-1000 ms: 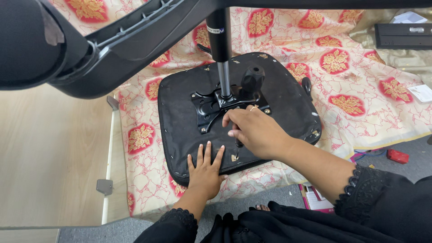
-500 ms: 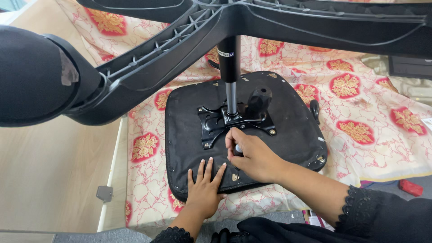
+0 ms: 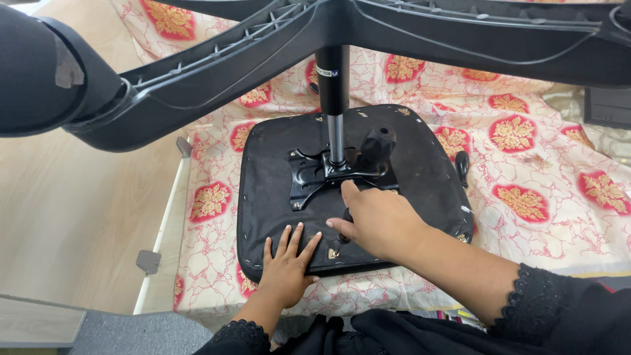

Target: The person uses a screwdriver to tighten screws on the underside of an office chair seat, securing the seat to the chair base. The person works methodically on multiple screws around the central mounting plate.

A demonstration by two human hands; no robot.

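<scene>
Upturned black chair seat [image 3: 276,210] lay on a red-and-gold flowered cloth [image 3: 526,171] | left hand [image 3: 287,266] pressed flat, fingers spread, on the seat's near edge | right hand [image 3: 378,220] closed round a small dark tool beside the metal mounting plate [image 3: 315,174] | gas column [image 3: 334,112] rose to the star base [image 3: 368,33] overhead.

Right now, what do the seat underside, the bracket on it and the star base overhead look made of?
Seat underside: matte black fabric, seemingly stapled along the edge. Bracket: probably glossy black painted metal, with bolt holes. Star base: likely moulded black plastic, ribbed inside.
</scene>
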